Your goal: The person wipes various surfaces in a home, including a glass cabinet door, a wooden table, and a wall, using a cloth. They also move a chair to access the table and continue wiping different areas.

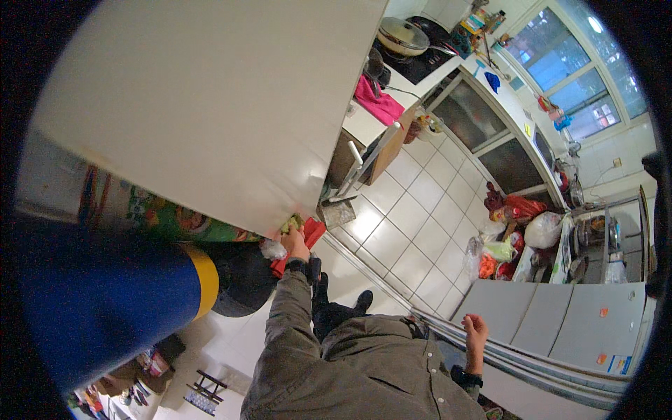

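My left hand point(295, 244) reaches forward, with its fingers on a yellow-green item point(293, 223) whose kind I cannot tell. Red bags or cloths point(314, 232) lie on both sides of the hand, and a clear plastic bag point(273, 250) is just left of it. All this is at the lower corner of a large pale panel point(220, 115). Out to the right, my right hand point(475, 331) hangs over the sliding-door track, its fingers partly curled, with nothing visible in it. Both wrists wear dark bands.
A blue cylinder with a yellow band point(202, 281) looms at the left. Sliding-door tracks point(388, 291) cross the floor. Beyond stand a dustpan point(338, 202), a counter with a lidded pan point(403, 37), filled plastic bags point(517, 210) and a pale refrigerator point(593, 325). A small dark stool point(207, 391) is lower left.
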The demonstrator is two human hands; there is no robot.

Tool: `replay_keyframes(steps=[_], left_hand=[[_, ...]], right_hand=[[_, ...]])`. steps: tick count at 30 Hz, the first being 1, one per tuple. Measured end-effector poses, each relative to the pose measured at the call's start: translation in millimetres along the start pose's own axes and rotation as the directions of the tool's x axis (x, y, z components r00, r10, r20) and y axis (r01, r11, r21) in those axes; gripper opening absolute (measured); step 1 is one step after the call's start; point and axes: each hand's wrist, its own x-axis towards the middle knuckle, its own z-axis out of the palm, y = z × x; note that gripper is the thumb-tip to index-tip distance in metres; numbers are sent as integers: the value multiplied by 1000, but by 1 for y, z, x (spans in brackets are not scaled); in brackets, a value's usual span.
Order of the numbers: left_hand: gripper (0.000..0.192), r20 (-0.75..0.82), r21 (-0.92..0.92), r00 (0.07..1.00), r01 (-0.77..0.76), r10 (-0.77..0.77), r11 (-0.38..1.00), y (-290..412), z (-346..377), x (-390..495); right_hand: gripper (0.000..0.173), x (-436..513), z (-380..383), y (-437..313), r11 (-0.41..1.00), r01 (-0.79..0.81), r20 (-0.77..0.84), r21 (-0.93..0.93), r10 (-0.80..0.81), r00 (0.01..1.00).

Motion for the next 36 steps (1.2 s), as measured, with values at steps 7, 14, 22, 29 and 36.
replay_keyframes(steps=[7, 14, 22, 29, 36], left_hand=[[38, 132, -5, 950, -286, 284, 958, 59, -28, -74], [39, 178, 116, 795, -603, 580, 789, 137, -39, -154], [33, 193, 20, 944, -276, 267, 961, 114, -47, -118], [37, 72, 5, 976, -207, 206, 978, 35, -54, -27], [54, 17, -203, 990, 139, -138, 969, -21, -60, 48]], right_hand=[[21, 54, 14, -7, 993, 103, 103, 56, -109, 989], [21, 107, 40, -25, 980, 195, 219, 32, -197, 956], [19, 116, 59, -39, 964, 237, 282, 120, -262, 923], [21, 93, 41, -32, 990, 134, 211, 32, -138, 968], [20, 49, 29, -37, 991, 99, 165, -94, -83, 983]])
